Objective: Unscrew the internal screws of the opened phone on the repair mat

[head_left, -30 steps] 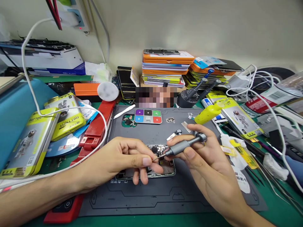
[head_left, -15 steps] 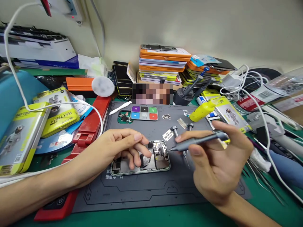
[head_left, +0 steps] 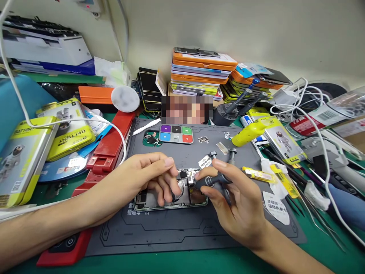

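An opened smartphone point(head_left: 186, 196) lies on the grey work mat, its inner boards and a round coil showing. My left hand point(head_left: 155, 177) is over its left half, thumb above loosely curled, parted fingers; I see nothing held in it. Whether those fingertips press on the phone I cannot tell. My right hand point(head_left: 239, 201) grips a dark grey precision screwdriver point(head_left: 213, 180) between thumb and fingers. The driver's tip is hidden near the phone's right end. Just behind lie a razor blade point(head_left: 204, 162) and another screwdriver point(head_left: 233, 152), partly covered by my hand.
Behind the phone sit a colour-coded screw tray point(head_left: 176, 135), a green circuit board point(head_left: 152, 139) and a yellow bottle point(head_left: 248, 133). A screwdriver stand point(head_left: 225, 114) is farther back. Tweezers point(head_left: 319, 213) lie right; battery boxes point(head_left: 21, 163) and a red clamp arm point(head_left: 105, 148) are left.
My right hand has moved left and closer to the phone, bringing the screwdriver over its right end. My left hand stays nearly in place. The view has shifted slightly.
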A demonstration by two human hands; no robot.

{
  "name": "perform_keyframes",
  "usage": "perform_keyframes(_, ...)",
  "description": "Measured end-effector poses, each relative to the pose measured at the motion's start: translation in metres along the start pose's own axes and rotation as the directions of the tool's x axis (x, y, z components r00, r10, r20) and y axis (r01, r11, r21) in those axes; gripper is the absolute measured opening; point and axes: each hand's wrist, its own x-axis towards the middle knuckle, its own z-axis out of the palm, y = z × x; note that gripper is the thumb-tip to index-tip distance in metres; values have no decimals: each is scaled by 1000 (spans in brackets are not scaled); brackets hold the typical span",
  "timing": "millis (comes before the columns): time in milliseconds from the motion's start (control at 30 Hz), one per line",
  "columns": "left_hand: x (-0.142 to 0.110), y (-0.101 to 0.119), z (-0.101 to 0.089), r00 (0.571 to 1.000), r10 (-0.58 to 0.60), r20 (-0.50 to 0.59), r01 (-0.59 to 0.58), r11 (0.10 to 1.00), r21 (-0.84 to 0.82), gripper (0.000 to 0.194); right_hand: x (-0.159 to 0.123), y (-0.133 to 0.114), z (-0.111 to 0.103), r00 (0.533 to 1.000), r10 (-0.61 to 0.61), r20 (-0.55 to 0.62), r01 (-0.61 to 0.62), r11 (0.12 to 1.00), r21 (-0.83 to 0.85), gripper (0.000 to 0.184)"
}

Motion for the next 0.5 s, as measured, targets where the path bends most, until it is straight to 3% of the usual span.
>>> perform_keyframes(267, 0, -1, -2, 999, -10, 34, 8, 998, 56, 38, 0, 2, 0, 999, 15, 46, -14, 1000, -24, 82)
perform_keyframes(500, 1, -2, -3, 999, -7, 51, 4, 998, 68, 37, 12, 1, -14, 985, -147, 85, 161, 970, -184, 58)
